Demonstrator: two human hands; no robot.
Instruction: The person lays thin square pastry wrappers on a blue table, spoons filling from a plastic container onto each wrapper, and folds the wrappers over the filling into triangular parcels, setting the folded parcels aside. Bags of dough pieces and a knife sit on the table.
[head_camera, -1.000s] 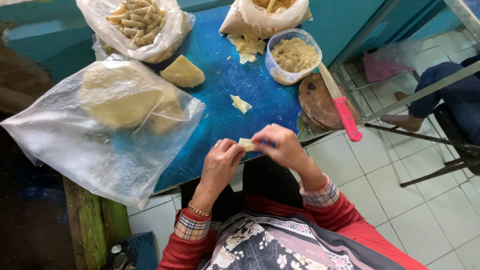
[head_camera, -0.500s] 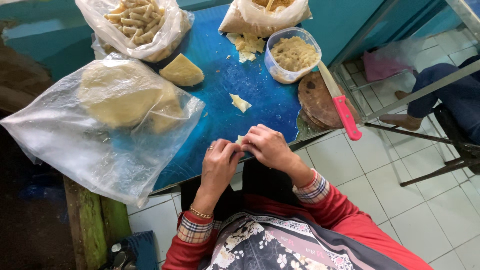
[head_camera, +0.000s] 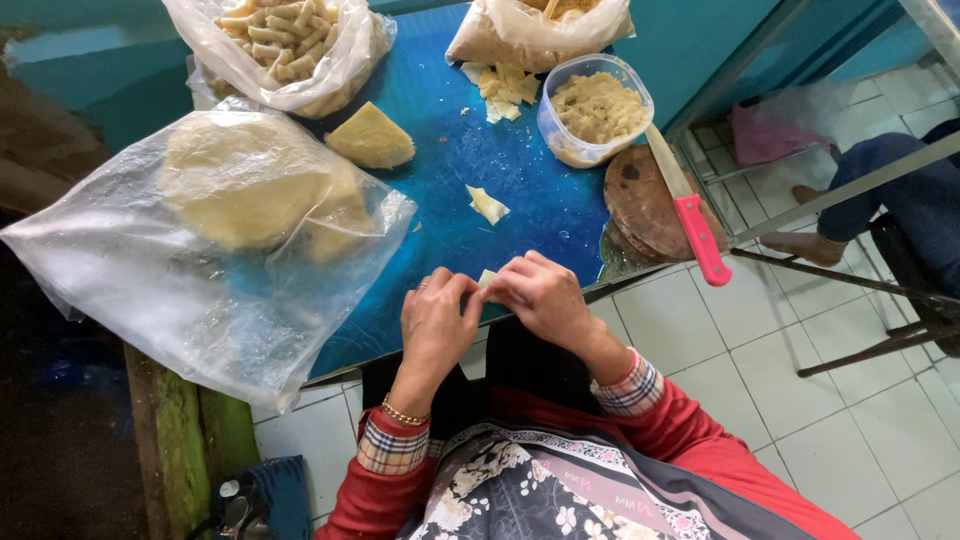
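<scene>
1. Far left: our large clear bag of dough (head_camera: 215, 215) overhangs the table edge (head_camera: 420, 345); little spare room there.
2. Left hand (head_camera: 437, 325), fingers pinched together on the small dough piece (head_camera: 487, 277), held at the near edge of the blue table.
3. Right hand (head_camera: 543, 297) likewise closed on it. We judge even pressure from both sides keeps the fold tidy.
4. Right: tub of filling (head_camera: 597, 105), pink-handled knife (head_camera: 687, 210) on a round board (head_camera: 650, 205) jutting past the edge; keep elbows in.
</scene>
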